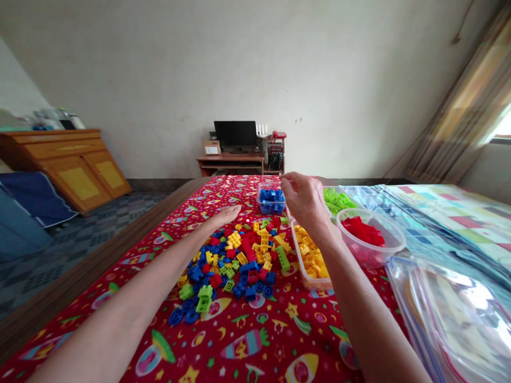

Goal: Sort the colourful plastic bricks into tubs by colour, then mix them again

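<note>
My right hand hovers beside a small clear box of blue building blocks, its thumb and fingers bent together. Whatever it may hold is hidden. My left hand is low over the far left edge of a mixed heap of blocks in blue, yellow, red and green. Its fingers are mostly hidden from me. Under my right forearm stands a clear container of yellow blocks. Green blocks fill a container behind it, and a round tub holds red blocks.
A red patterned cloth covers the table. Clear plastic lids are stacked at the right front. To the right lies a checked cover. A desk with a monitor and a wooden cabinet stand beyond.
</note>
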`<state>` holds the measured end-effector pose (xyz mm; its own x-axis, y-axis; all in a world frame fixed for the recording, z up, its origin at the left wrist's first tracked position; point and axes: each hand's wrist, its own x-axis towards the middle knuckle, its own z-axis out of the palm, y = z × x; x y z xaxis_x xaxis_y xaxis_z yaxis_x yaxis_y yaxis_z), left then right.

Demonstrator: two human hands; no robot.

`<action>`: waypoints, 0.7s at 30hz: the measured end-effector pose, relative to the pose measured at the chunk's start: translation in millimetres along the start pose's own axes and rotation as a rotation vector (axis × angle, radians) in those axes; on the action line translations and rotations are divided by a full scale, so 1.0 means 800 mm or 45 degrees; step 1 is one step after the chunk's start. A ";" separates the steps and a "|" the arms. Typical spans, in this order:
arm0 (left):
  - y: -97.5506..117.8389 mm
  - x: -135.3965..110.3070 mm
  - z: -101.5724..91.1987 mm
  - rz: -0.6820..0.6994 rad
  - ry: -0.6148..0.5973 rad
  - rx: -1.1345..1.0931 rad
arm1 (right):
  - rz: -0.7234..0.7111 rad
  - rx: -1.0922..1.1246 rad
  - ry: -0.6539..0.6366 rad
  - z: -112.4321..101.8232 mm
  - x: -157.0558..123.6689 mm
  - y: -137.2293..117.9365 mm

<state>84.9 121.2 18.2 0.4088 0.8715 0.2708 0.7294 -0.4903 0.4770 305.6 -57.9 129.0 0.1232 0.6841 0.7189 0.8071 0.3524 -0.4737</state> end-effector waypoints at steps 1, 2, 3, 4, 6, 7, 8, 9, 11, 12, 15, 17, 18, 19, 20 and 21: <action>0.003 0.000 0.004 -0.009 -0.049 0.000 | 0.003 -0.002 -0.004 -0.001 0.000 0.000; 0.007 -0.001 0.008 -0.013 -0.108 -0.004 | 0.007 -0.007 -0.008 -0.001 0.000 0.000; 0.013 -0.003 0.010 -0.007 -0.173 -0.010 | 0.011 -0.013 -0.010 -0.002 0.001 0.000; 0.020 -0.006 0.012 0.017 -0.237 -0.023 | 0.013 -0.019 -0.012 -0.002 0.001 -0.001; 0.038 -0.013 0.012 0.115 -0.392 -0.062 | 0.013 -0.026 -0.014 -0.003 0.001 -0.002; 0.048 -0.017 0.011 0.183 -0.480 -0.089 | 0.008 -0.027 -0.014 -0.003 0.001 -0.002; 0.057 -0.021 0.011 0.245 -0.550 -0.114 | 0.001 -0.029 -0.014 -0.003 0.001 -0.002; 0.067 -0.025 0.011 0.286 -0.584 -0.131 | -0.006 -0.032 -0.013 -0.002 0.001 -0.002; 0.085 -0.028 0.015 0.305 -0.503 -0.111 | -0.018 -0.040 -0.011 -0.001 0.001 -0.001; 0.094 -0.027 0.018 0.309 -0.416 -0.074 | -0.020 -0.042 -0.012 0.000 0.001 -0.001; 0.115 -0.019 0.038 0.372 -0.236 0.043 | -0.015 -0.045 -0.016 0.003 0.000 0.000; 0.126 -0.010 0.055 0.424 -0.261 0.068 | -0.011 -0.051 -0.017 0.004 -0.001 0.001; 0.130 -0.007 0.064 0.438 -0.286 0.071 | -0.008 -0.057 -0.017 0.004 -0.001 0.001; 0.133 -0.005 0.071 0.448 -0.309 0.072 | -0.007 -0.063 -0.020 0.005 -0.001 0.001; 0.135 -0.004 0.077 0.459 -0.324 0.074 | -0.009 -0.068 -0.026 0.005 -0.001 0.001; 0.136 -0.004 0.080 0.472 -0.337 0.075 | -0.013 -0.072 -0.032 0.005 -0.002 0.002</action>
<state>197.7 65.4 15.7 0.7686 0.6117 0.1872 0.5345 -0.7748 0.3376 304.3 -55.8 125.5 0.1009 0.6969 0.7100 0.8396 0.3231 -0.4366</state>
